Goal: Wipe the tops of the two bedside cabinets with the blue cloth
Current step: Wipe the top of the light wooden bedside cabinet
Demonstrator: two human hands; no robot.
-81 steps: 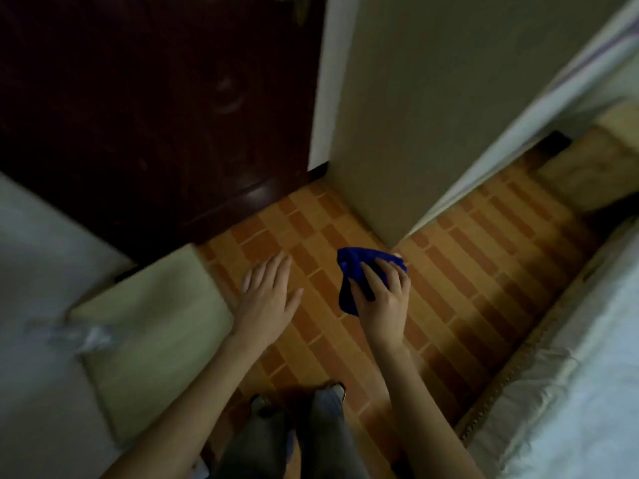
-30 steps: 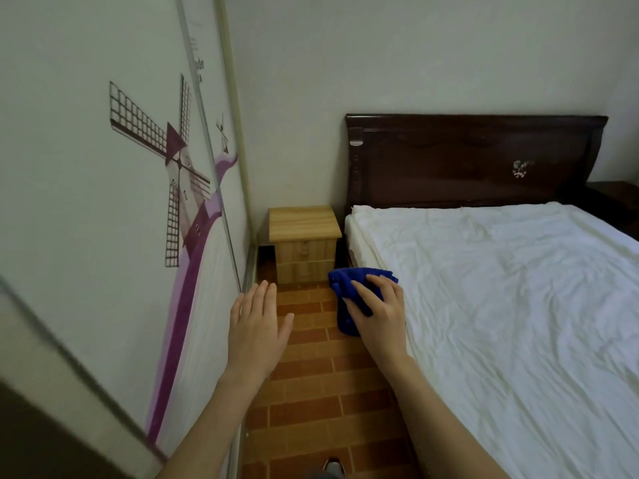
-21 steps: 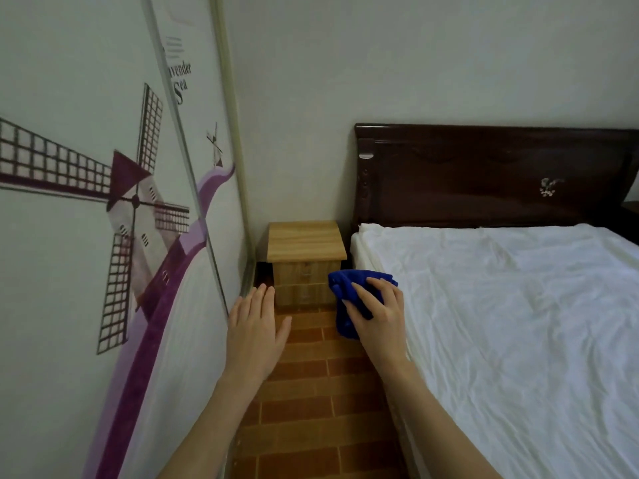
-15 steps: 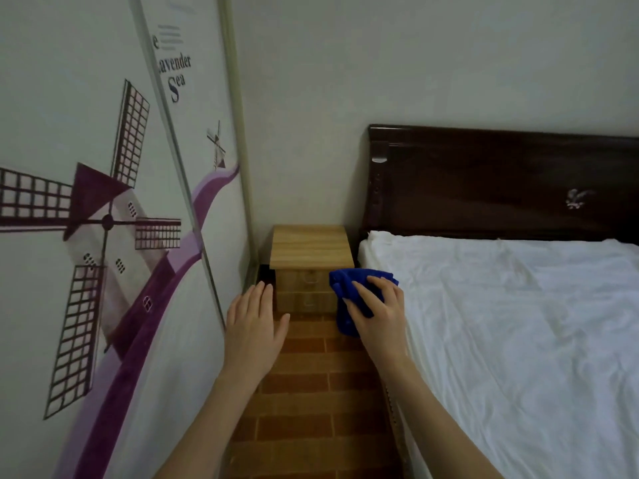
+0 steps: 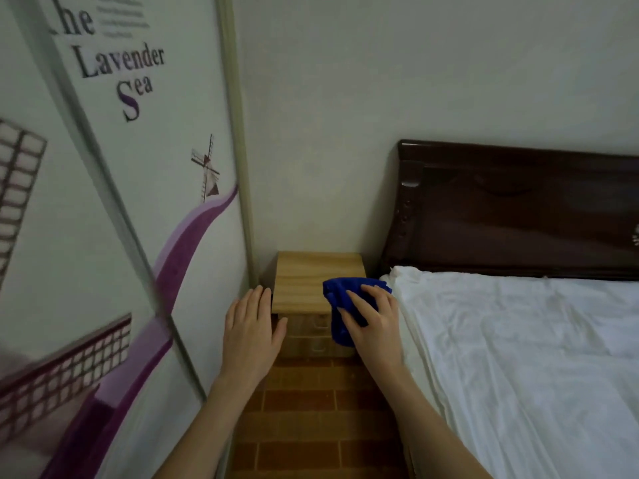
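Observation:
A light wooden bedside cabinet (image 5: 311, 281) stands in the corner between the wardrobe and the bed. Its bare top faces me, and its drawer front is partly hidden by my hands. My right hand (image 5: 375, 319) grips the bunched blue cloth (image 5: 340, 302), held in front of the cabinet's near right corner. Whether the cloth touches the top I cannot tell. My left hand (image 5: 250, 331) is flat and empty, fingers together, hovering by the cabinet's near left corner. Only this one cabinet is in view.
A sliding wardrobe door (image 5: 103, 216) with a windmill print lines the left side. The bed with a white sheet (image 5: 518, 357) and dark wooden headboard (image 5: 518, 209) fills the right. A narrow strip of brick-patterned floor (image 5: 311, 416) runs between them.
I have turned from the doorway and moved down the aisle toward the wooden cabinet. It is now much closer, right in front of my hands. The cloth stays in my right hand.

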